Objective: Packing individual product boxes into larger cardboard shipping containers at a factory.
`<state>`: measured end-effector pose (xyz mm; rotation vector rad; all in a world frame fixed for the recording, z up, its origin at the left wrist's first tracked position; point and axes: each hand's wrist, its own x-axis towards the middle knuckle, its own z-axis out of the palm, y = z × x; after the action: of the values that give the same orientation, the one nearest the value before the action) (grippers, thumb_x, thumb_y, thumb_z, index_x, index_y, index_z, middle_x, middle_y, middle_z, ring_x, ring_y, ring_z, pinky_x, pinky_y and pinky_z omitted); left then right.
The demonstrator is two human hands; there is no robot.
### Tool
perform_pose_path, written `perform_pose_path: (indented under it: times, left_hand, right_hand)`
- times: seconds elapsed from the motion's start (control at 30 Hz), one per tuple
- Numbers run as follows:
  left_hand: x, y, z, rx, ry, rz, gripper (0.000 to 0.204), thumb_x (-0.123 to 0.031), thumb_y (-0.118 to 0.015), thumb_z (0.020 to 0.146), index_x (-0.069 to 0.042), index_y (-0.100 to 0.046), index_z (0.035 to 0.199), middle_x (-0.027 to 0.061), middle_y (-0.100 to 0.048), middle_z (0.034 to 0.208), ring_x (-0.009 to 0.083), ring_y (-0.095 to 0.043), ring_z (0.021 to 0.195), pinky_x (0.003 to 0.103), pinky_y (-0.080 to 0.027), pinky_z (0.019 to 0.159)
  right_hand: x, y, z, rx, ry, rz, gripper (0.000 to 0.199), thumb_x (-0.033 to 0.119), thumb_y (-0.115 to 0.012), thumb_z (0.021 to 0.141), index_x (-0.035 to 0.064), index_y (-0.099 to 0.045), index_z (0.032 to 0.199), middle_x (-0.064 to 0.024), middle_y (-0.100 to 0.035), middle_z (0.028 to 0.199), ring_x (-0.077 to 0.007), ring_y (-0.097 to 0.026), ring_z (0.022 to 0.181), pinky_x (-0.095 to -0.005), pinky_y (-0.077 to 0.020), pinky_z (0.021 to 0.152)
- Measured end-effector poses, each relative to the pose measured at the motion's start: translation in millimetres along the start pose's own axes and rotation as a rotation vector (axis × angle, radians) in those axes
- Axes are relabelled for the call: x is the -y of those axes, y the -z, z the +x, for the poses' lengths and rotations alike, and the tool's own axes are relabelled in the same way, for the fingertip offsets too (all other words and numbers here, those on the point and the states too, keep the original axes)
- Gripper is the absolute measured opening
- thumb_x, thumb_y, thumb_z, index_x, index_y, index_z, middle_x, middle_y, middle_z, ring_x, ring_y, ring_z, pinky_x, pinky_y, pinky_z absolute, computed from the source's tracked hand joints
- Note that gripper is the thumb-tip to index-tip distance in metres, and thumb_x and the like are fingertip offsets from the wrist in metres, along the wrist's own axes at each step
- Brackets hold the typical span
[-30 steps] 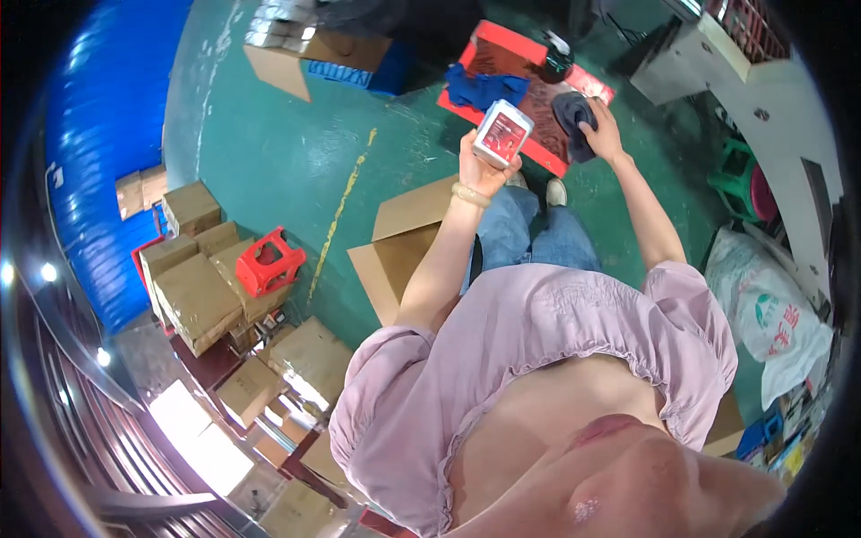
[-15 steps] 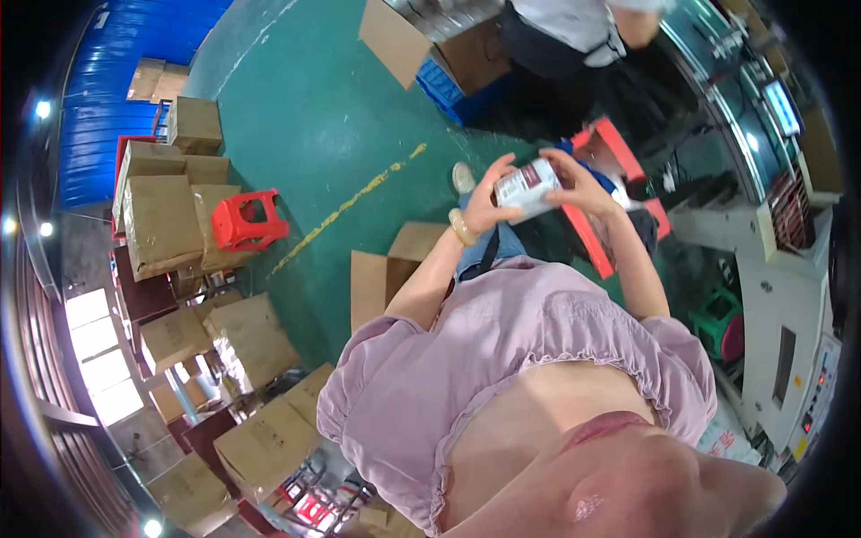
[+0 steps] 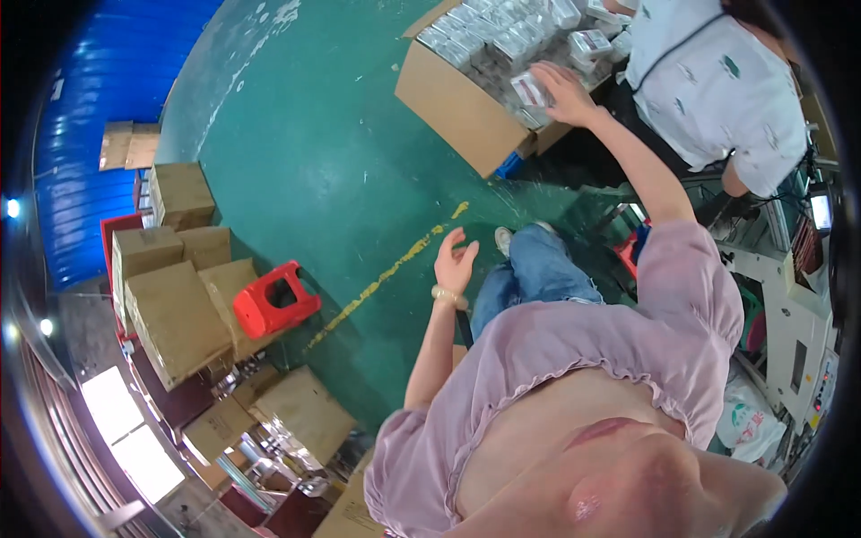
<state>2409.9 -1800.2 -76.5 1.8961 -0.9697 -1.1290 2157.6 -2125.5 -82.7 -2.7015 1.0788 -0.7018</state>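
Note:
My right arm reaches forward over a large open cardboard box (image 3: 466, 112) filled with several small shiny packs (image 3: 502, 31). In its fingers my right hand (image 3: 567, 95) grips a small white box (image 3: 530, 90) with a dark label, above the packs near the box's right side. My left hand (image 3: 456, 260) is raised over the floor with its fingers apart and nothing in it. A pale bracelet (image 3: 448, 296) circles the left wrist.
A person in a white patterned shirt (image 3: 717, 81) stands right of the box. To the left, a red plastic stool (image 3: 276, 300) is beside stacked cartons (image 3: 175, 314). A pale machine (image 3: 789, 332) stands at the right, near a white plastic bag (image 3: 749, 417).
Both hands held the small white box together before. The left hand has let go and moved left; the right has carried the box forward over the carton. My view has turned.

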Motion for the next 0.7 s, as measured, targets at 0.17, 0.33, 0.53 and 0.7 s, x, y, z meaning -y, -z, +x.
perform_pose_path:
  times: [0.17,0.33,0.53,0.7]
  left_hand:
    - [46,57,21,-0.104,0.177,-0.125,0.043,-0.014,-0.067,0.079,-0.002,-0.052,0.118,0.0078,-0.060,0.104,0.0114,-0.059,0.082,0.024,-0.048,0.070]
    - [108,102,70,-0.083,0.221,0.037,0.040,-0.020,-0.070,0.076,-0.005,-0.058,0.112,0.0074,-0.063,0.096,0.0118,-0.060,0.088,0.026,-0.049,0.069]
    - [75,171,185,0.004,0.237,-0.078,0.039,-0.019,-0.068,0.078,-0.004,-0.057,0.113,0.0067,-0.062,0.100,0.0132,-0.059,0.088,0.026,-0.049,0.069]
    - [23,245,287,-0.002,0.274,-0.192,0.037,-0.019,-0.066,0.081,-0.004,-0.055,0.114,0.0052,-0.060,0.100,0.0119,-0.059,0.078,0.023,-0.047,0.062]
  right_hand:
    - [-34,-86,89,0.298,0.130,-0.296,0.068,0.008,-0.065,0.065,0.0118,-0.040,0.128,-0.0062,-0.039,0.135,-0.0244,-0.032,0.129,-0.0465,-0.0286,0.103]
    - [-82,-135,119,0.282,0.131,-0.466,0.066,0.007,-0.062,0.070,0.0160,-0.038,0.130,-0.0044,-0.037,0.137,-0.0267,-0.027,0.131,-0.0491,-0.0257,0.105]
    - [-44,-125,119,0.321,0.006,-0.509,0.061,0.007,-0.059,0.073,0.0180,-0.040,0.129,-0.0093,-0.037,0.135,-0.0319,-0.028,0.130,-0.0502,-0.0258,0.105]
    - [-33,-136,109,0.035,-0.721,-0.187,0.067,0.019,-0.064,0.074,0.0101,-0.034,0.133,-0.0177,-0.030,0.138,-0.0363,-0.031,0.126,-0.0492,-0.0309,0.100]
